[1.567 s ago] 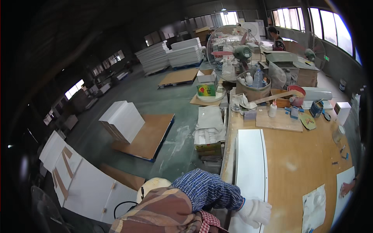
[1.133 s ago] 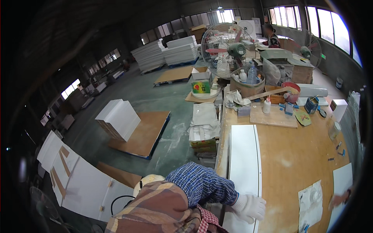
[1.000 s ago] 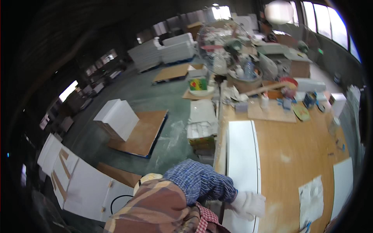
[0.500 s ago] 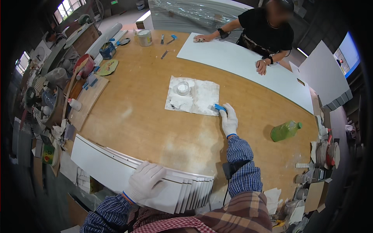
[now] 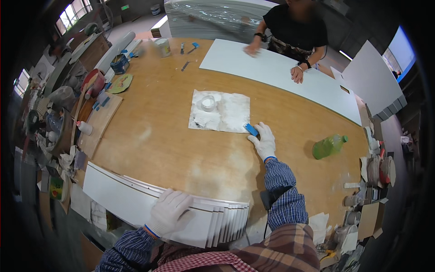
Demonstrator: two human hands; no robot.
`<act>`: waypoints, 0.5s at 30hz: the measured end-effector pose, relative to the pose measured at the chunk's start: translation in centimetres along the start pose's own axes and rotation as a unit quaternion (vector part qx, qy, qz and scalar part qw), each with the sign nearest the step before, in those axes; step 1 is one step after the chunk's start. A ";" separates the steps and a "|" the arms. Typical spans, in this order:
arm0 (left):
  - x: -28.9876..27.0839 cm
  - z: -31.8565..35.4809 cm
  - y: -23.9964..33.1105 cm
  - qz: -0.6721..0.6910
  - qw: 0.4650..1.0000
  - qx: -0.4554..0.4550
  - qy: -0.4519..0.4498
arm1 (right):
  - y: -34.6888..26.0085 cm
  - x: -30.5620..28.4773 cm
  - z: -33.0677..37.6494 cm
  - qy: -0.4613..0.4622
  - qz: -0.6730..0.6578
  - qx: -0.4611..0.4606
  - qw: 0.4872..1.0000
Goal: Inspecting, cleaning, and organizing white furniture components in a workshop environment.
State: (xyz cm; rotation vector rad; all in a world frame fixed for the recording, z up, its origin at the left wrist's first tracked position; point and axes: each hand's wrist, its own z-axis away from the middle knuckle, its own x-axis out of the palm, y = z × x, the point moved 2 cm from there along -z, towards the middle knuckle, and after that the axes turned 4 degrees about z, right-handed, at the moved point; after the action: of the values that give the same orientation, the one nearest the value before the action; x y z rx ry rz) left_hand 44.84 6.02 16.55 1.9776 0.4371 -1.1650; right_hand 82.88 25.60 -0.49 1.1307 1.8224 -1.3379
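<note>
White panel stack (image 5: 149, 206) under left hand (image 5: 168, 212) | right hand (image 5: 263, 141) on blue scraper (image 5: 251, 129)

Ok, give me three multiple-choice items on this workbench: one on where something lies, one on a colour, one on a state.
1. Where does the green plastic bottle lie?
A. right of the gloved right hand
B. on the stained white sheet
C. under the left hand

2. What colour is the small scraper at the right hand's fingertips?
A. red
B. blue
C. yellow

3. How does the gloved left hand sit on the stack of white panels?
A. hovering clear above
B. gripping one lifted panel
C. pressed flat on top

Answers: 1 A, the bottle lies on its side on the wooden table, right of that hand. 2 B, it shows blue by the sheet's corner. 3 C, palm and fingers lie spread on the top panel.
</note>
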 end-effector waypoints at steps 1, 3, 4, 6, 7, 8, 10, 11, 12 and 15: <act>0.0 -0.3 0.6 0.002 1.000 0.015 -0.003 | 0.3 -1.0 0.7 0.010 0.005 0.010 1.000; 0.3 -0.6 1.0 -0.001 0.999 -0.002 -0.035 | 0.1 -2.6 2.4 0.053 -0.070 0.083 0.993; -0.2 -0.3 0.8 -0.012 0.998 -0.004 -0.057 | -0.5 -2.6 3.3 0.044 -0.090 0.110 0.989; 0.6 3.4 -1.2 -0.011 0.998 -0.022 -0.056 | -1.4 -2.7 6.5 0.027 -0.109 0.151 0.982; -0.3 6.2 -3.0 -0.014 0.998 -0.057 -0.037 | -3.1 -2.7 8.2 0.007 -0.129 0.155 0.979; -2.8 6.3 -3.3 -0.015 0.998 -0.055 -0.004 | -2.7 -4.0 11.0 -0.003 -0.152 0.189 0.970; -6.6 8.0 -5.3 -0.023 0.998 -0.044 0.045 | -2.9 -6.6 16.9 -0.009 -0.187 0.255 0.949; -8.9 9.2 -6.7 -0.134 0.974 -0.168 0.067 | -3.0 -8.1 20.5 -0.006 -0.197 0.287 0.938; -11.2 10.9 -8.6 -0.240 0.921 -0.291 0.095 | -3.4 -9.1 24.1 0.007 -0.184 0.308 0.933; -16.9 19.2 -20.2 -0.096 0.898 -0.398 0.162 | -10.8 -12.5 28.2 -0.033 -0.306 0.416 0.856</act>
State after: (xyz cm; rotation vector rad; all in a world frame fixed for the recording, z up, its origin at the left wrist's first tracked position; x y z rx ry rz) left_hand 12.25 5.65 16.60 1.3997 1.1077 -0.5927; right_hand 78.50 -6.07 6.07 0.8556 1.6212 -2.6763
